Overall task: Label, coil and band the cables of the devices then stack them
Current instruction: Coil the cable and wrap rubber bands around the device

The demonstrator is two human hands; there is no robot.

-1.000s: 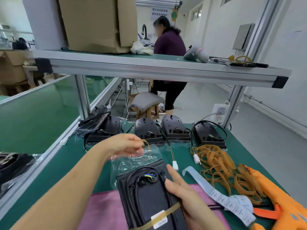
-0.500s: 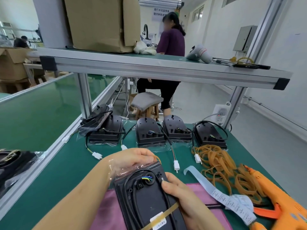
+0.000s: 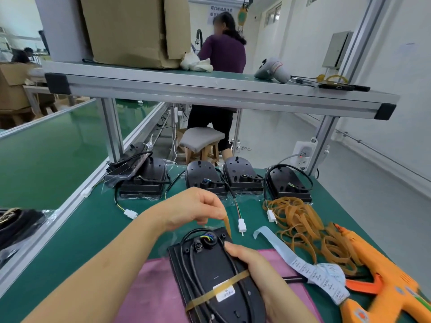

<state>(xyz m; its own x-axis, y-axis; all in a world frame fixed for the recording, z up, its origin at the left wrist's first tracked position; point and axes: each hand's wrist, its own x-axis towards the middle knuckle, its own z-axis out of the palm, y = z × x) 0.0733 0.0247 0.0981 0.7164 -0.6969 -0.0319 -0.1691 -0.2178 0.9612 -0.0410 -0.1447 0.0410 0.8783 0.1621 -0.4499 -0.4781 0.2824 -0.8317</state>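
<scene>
Green matting is covering the counter (image 3: 77,231), and an aluminium-framed shelf (image 3: 210,89) is running overhead, carrying a cardboard box (image 3: 130,29).

You are holding the black device (image 3: 210,271) back side up over a pink cloth (image 3: 149,287) at the near edge. Your right hand (image 3: 254,269) is gripping its right edge, with the thumb lying on the upper face. The black cable (image 3: 189,264) is lying looped on the back, and a tan band (image 3: 217,290) is crossing the lower body over a white label (image 3: 225,296).

Your left hand (image 3: 196,208) is hovering just above the device's far end. Its fingertips are pinching a loose rubber band (image 3: 227,223) that is hanging toward the top corner. You cannot tell whether it is touching the housing.

To the right, a pile of rubber bands (image 3: 303,227) is lying beside a label strip (image 3: 300,262) and an orange gun-shaped tool (image 3: 382,283), which is partly blurred.

Several more devices (image 3: 240,176) are sitting in a row along the far edge, trailing leads with white connectors (image 3: 241,224). Beyond the counter, a person in a purple top (image 3: 224,54) is standing by a stool (image 3: 200,138).
</scene>
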